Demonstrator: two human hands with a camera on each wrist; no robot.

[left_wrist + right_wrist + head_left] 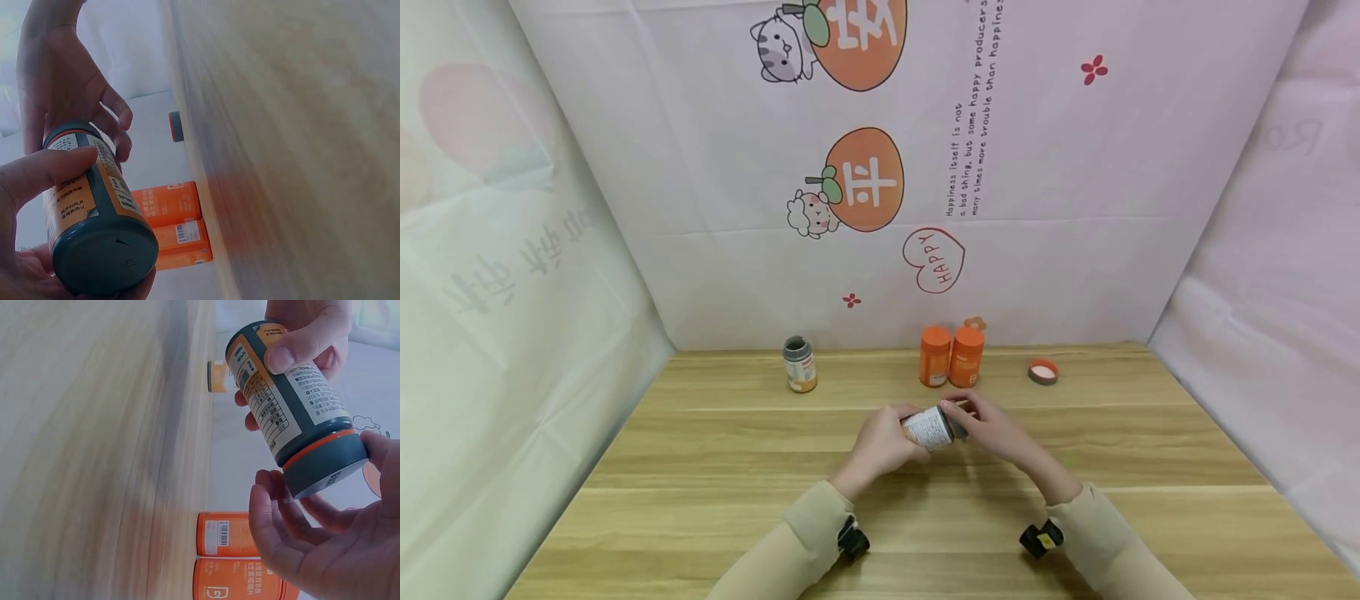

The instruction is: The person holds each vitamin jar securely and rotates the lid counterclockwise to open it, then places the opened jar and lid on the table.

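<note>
My left hand (883, 440) grips a dark green supplement bottle (927, 427) with a white and orange label, tilted over the table. Its thumb presses along the label in the left wrist view. At the bottle's other end, my right hand (992, 429) has its thumb and curled fingers round the dark green lid (328, 465). An orange band (317, 449) shows between lid and bottle body. In the right wrist view, the right thumb sits at the lid's far edge and the fingertips at its near side.
An uncapped grey-necked bottle (800, 375) stands at the back left. Two orange bottles, one left (935, 358) and one right (967, 358), stand side by side beyond the hands. A loose lid (1043, 372) lies upturned to their right. Printed white cloth (1037, 275) encloses the wooden table (715, 467).
</note>
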